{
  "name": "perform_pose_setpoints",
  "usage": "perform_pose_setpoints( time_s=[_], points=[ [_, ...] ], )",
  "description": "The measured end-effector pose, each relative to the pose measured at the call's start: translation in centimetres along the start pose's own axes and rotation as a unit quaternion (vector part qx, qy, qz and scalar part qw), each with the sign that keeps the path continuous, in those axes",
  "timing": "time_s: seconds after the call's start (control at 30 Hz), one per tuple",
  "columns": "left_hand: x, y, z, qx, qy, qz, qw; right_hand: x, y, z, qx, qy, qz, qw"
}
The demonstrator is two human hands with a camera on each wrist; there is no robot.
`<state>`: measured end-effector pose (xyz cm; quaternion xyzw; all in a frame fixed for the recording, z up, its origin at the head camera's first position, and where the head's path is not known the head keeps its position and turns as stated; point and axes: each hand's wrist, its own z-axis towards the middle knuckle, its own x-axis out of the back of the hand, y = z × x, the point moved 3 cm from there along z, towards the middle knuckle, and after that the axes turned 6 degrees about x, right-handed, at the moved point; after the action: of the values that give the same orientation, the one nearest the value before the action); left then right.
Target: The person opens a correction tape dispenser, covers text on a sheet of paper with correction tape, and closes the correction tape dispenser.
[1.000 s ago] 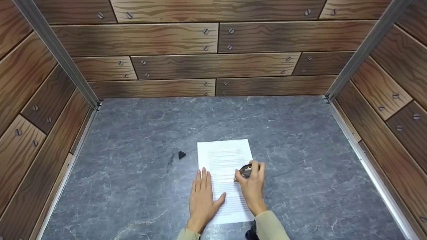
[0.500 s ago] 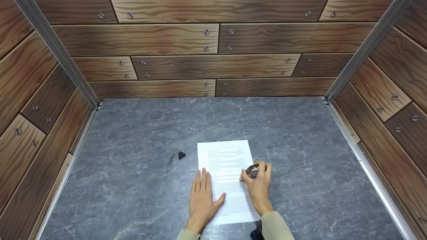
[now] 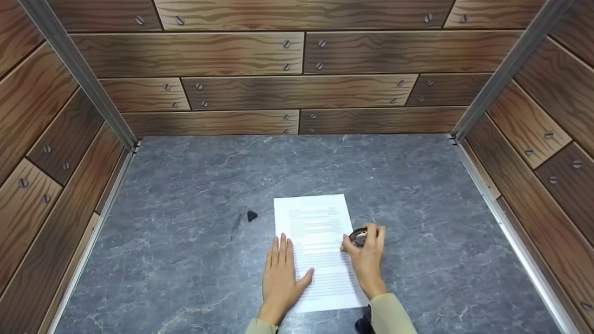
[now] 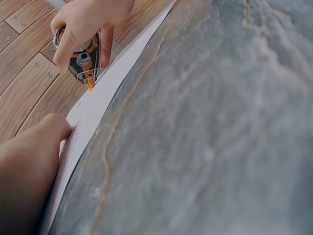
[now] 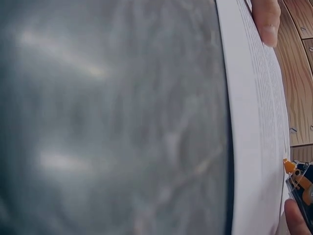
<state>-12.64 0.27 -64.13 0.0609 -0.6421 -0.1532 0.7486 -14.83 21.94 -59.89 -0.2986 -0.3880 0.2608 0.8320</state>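
Note:
A sheet of printed paper [image 3: 320, 227] lies on the grey table. My left hand [image 3: 280, 283] rests flat on its left side, fingers straight and thumb spread over the print. At the sheet's right edge, my right hand [image 3: 370, 264] grips a correction tape [image 3: 358, 237] between thumb and fingers. In the left wrist view the correction tape [image 4: 84, 61] shows a dark body with orange parts, its orange tip down at the paper [image 4: 105, 93]. Whether the tip touches is hard to tell. Part of the correction tape [image 5: 299, 181] appears at the right wrist view's edge.
A small black cap-like piece [image 3: 252, 215] lies on the table left of the paper. Wood-patterned walls [image 3: 297, 93] enclose the back and sides. Metal rails [image 3: 499, 218] run along the table's side edges.
My right hand has slid rightward with the correction tape, from over the print to the paper's right edge. The left hand stays in place.

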Motion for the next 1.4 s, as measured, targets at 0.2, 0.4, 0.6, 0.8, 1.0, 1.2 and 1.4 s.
perform_pose_setpoints(
  time_s=[0.2,0.4,0.6,0.8,1.0,1.2,1.4],
  points=[
    [0.1,-0.1,-0.1,-0.001,0.006,-0.001,1.0,0.2,0.1,0.0,-0.002,0.006,-0.008,0.9999],
    [0.2,-0.3,-0.2,0.001,0.009,0.003,1.0,0.1,-0.2,0.0,-0.007,0.006,-0.003,1.0],
    [0.3,-0.3,-0.1,-0.002,0.008,0.001,1.0,0.3,-0.2,0.1,-0.008,0.016,0.021,0.9996],
    [0.3,-0.4,-0.1,0.0,0.007,-0.003,1.0,1.2,-1.1,1.0,0.003,0.057,0.026,0.998],
    [0.1,-0.3,0.0,0.003,0.004,-0.014,0.9999,2.1,-2.6,2.1,0.003,0.08,0.02,0.9966],
    [0.3,0.0,0.1,-0.006,0.021,-0.016,0.9996,2.1,-4.1,2.1,0.005,0.078,0.029,0.9965],
    [0.4,0.2,0.2,-0.008,0.022,-0.007,0.9997,1.4,-5.0,1.5,0.005,0.076,0.049,0.9959]
  ],
)
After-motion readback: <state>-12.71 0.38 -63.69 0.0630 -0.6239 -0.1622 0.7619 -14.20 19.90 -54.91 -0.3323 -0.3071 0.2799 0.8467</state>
